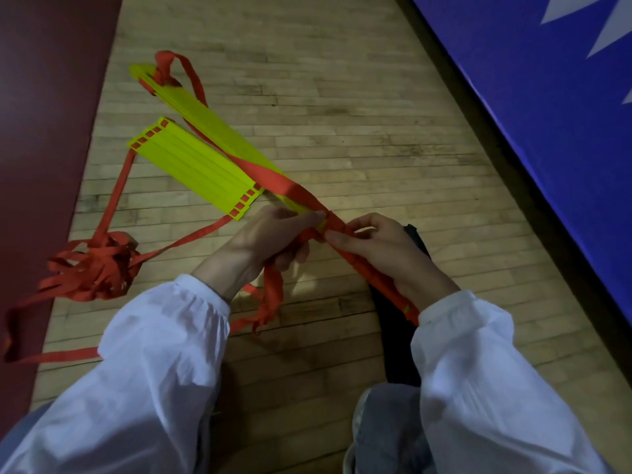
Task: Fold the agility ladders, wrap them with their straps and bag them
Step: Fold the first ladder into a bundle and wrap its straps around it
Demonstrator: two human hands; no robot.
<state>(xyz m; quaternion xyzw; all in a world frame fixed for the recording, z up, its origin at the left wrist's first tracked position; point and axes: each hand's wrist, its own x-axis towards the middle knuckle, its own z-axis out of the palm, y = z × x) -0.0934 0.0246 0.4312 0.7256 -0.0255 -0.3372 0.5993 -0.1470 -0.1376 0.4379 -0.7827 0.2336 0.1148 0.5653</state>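
The left hand (270,237) pinches the red strap (284,186) and the right hand (386,249) grips the half-wrapped ladder (219,118), far end on the floor (342,97). A second ladder (195,165) lies beside it, strap tangled; bagging seems all ahead.

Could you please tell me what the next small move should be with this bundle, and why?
Probably one more turn of the strap round the bundle, just beyond the last wrap. The right hand holds the wrapped near end, the left hand grips loose strap beside it, and the yellow rungs farther along are mostly bare.
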